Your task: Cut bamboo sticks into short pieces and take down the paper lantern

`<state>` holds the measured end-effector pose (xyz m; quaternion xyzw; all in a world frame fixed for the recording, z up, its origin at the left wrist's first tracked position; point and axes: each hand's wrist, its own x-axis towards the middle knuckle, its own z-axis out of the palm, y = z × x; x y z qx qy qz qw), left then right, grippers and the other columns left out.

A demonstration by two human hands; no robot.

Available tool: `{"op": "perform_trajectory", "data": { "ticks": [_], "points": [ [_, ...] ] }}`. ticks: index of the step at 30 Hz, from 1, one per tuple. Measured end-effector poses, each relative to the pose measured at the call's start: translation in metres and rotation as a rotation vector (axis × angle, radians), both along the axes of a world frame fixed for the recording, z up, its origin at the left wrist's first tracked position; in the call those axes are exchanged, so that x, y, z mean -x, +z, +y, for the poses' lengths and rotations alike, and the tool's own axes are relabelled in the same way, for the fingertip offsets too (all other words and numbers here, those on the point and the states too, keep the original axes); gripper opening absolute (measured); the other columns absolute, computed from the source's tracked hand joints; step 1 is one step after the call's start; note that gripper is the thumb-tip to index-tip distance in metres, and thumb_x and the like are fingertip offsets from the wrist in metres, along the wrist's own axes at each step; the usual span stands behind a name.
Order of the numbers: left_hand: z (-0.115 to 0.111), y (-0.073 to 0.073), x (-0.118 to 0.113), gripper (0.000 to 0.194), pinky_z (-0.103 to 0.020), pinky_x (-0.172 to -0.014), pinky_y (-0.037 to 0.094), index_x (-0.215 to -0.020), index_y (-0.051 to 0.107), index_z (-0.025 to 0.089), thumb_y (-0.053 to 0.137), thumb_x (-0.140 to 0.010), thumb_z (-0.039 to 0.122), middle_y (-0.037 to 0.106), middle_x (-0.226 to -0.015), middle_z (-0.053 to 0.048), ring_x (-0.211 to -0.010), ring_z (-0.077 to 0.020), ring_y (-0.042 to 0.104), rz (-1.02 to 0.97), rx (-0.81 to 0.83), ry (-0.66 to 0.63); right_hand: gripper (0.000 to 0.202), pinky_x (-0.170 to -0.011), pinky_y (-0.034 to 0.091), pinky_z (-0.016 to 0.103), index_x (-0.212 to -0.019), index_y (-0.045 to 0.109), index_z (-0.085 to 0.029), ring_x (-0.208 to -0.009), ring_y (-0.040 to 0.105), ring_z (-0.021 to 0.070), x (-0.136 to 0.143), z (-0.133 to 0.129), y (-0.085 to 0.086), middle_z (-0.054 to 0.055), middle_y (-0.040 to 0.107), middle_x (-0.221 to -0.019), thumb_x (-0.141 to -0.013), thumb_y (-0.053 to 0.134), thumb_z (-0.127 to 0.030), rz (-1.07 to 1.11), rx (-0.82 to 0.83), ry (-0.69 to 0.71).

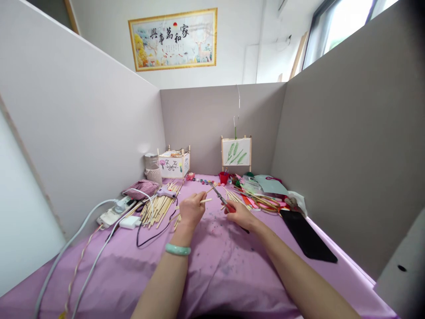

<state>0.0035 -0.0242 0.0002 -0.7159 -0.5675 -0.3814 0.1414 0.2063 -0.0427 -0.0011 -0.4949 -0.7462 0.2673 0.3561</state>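
Note:
My left hand (192, 209), with a green bangle (178, 249) on its wrist, is closed round thin wooden sticks (206, 200). One stick points up and right toward the jaws of a red-handled cutting tool (219, 194). My right hand (241, 214) grips that tool by its handles, just right of my left hand. Whether the jaws touch the stick is too small to tell. A pile of wooden sticks (159, 208) lies left of my left hand, and more sticks (234, 197) lie beyond my right hand.
On the left are a purple glue gun (166, 192), a power strip (114, 216), cables, a checked pouch (142, 188) and a jar (152, 168). Behind stand two stick-framed lanterns (172, 166), (237, 152) and a red cup (223, 177). A black slab (308, 235) lies right.

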Motion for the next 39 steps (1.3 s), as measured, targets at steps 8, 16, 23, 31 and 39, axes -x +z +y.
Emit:
{"op": "perform_trajectory", "data": {
  "ticks": [8,16,23,31,39],
  "points": [
    [0.0012,0.0008,0.0006,0.032,-0.027,-0.058,0.028,-0.112,0.066,0.032,0.041,-0.093,0.037,0.069,-0.085,-0.003,-0.073,-0.0157,0.061,0.014,-0.013,0.011,0.035,-0.060,0.035,0.024,-0.092,0.064,-0.016,-0.067,0.052,0.0142,0.0022,0.0036,-0.0008,-0.001,0.061,-0.073,-0.059,0.052,-0.017,0.004,-0.006,-0.007],
    [0.0007,0.0029,0.0011,0.031,-0.028,-0.058,0.031,-0.112,0.067,0.035,0.044,-0.091,0.032,0.071,-0.086,-0.002,-0.072,-0.0160,0.063,0.010,0.024,0.001,0.022,-0.059,0.035,0.024,-0.081,0.062,-0.016,-0.069,0.051,0.0143,-0.0025,-0.0025,0.0044,-0.001,0.059,-0.076,-0.060,0.055,-0.020,0.063,0.053,0.026],
    [0.0034,0.0038,0.0023,0.031,-0.026,-0.065,0.038,-0.109,0.069,0.031,0.046,-0.089,0.028,0.073,-0.092,-0.002,-0.079,-0.0166,0.065,-0.021,0.060,-0.049,0.022,-0.060,0.035,0.025,-0.082,0.063,-0.017,-0.072,0.052,0.0148,-0.0043,-0.0027,0.0034,-0.001,0.061,-0.079,-0.061,0.056,-0.020,0.052,0.052,0.028],
    [0.0039,0.0015,0.0032,0.029,-0.025,-0.069,0.040,-0.109,0.069,0.030,0.048,-0.088,0.030,0.073,-0.092,-0.003,-0.083,-0.0164,0.065,-0.031,0.055,-0.074,0.024,-0.063,0.037,0.025,-0.082,0.061,-0.016,-0.075,0.054,0.0163,-0.0025,-0.0050,0.0045,0.001,0.062,-0.081,-0.060,0.054,-0.018,0.053,0.056,0.027],
    [0.0036,-0.0002,0.0046,0.029,-0.026,-0.062,0.035,-0.104,0.070,0.030,0.045,-0.090,0.033,0.072,-0.084,-0.003,-0.074,-0.0160,0.063,0.015,0.000,-0.037,0.034,-0.059,0.036,0.023,-0.088,0.062,-0.017,-0.074,0.055,0.0161,-0.0008,0.0018,0.0032,0.001,0.063,-0.084,-0.056,0.051,-0.015,0.027,0.133,0.011]
  ]
}}
